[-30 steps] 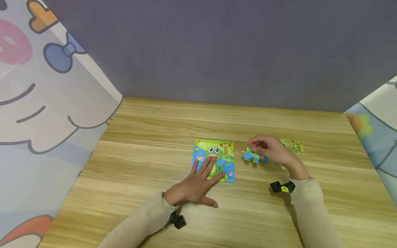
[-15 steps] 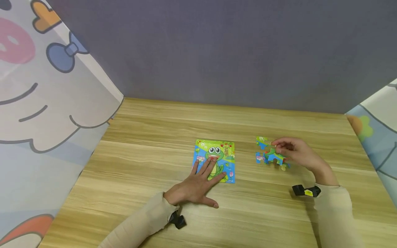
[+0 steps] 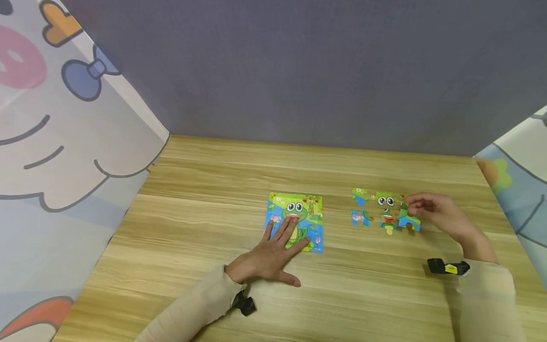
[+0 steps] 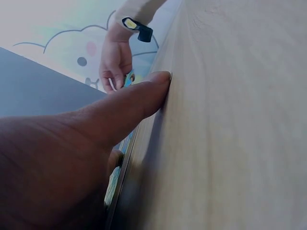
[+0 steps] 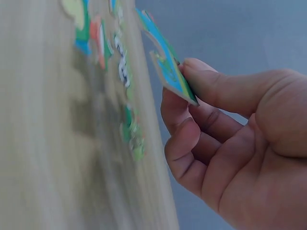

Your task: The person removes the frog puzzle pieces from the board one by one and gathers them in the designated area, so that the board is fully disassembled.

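Note:
A square frog picture puzzle (image 3: 316, 221) lies on the table, and my left hand (image 3: 270, 256) rests flat on its lower part with the fingers spread. In the left wrist view the thumb (image 4: 139, 98) stretches out over the wood. To the right, my right hand (image 3: 442, 216) pinches a blue and green puzzle piece (image 5: 175, 69) between thumb and fingers, held above the table. It overlaps the right end of a group of loose pieces. Among these are a piece with the frog's eyes (image 3: 386, 201), a red-mouth piece (image 3: 388, 218) and a pink-flower piece (image 3: 360, 217).
A green and blue corner piece (image 3: 360, 195) lies at the upper left of the loose group. A grey panel (image 3: 299, 71) rises behind the wooden table (image 3: 213, 190). Cartoon-printed walls (image 3: 85, 156) stand at both sides.
My right hand has moved right with the pinched puzzle piece, from beside the frog puzzle to the right end of the loose pieces, uncovering several of them. The left hand has stayed put.

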Demonstrator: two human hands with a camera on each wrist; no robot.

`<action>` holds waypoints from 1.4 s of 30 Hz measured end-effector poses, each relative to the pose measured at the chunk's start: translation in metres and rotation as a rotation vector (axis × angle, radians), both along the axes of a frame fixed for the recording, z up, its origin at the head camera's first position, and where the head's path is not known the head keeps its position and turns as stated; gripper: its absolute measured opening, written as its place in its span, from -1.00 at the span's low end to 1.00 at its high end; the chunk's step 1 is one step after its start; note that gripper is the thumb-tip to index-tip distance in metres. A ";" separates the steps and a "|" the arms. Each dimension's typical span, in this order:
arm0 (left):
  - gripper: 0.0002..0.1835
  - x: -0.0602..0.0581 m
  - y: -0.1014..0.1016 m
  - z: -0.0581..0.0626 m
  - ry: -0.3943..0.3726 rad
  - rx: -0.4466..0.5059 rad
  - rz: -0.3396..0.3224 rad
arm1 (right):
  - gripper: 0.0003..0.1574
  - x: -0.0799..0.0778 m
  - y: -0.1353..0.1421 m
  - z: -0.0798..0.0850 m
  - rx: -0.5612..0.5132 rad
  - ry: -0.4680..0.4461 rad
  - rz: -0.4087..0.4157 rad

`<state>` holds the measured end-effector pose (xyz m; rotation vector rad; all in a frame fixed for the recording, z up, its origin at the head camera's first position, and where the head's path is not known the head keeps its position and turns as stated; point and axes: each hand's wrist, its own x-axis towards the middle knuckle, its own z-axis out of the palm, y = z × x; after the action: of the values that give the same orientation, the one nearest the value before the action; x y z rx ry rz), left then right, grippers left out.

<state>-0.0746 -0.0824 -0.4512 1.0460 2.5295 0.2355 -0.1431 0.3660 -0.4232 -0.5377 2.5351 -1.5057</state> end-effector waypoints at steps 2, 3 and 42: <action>0.15 0.000 0.000 0.000 -0.003 -0.003 0.002 | -0.59 0.001 0.005 -0.004 -0.006 -0.003 0.005; 0.15 0.000 0.000 0.000 -0.005 -0.003 0.003 | -0.57 0.001 0.008 -0.006 -0.006 -0.007 0.007; 0.14 0.000 0.000 0.001 0.017 0.007 -0.005 | -0.78 0.000 0.012 -0.014 0.438 0.137 -0.089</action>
<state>-0.0750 -0.0828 -0.4502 1.0611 2.5430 0.2344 -0.1436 0.3782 -0.4369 -0.4785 2.9052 -0.9108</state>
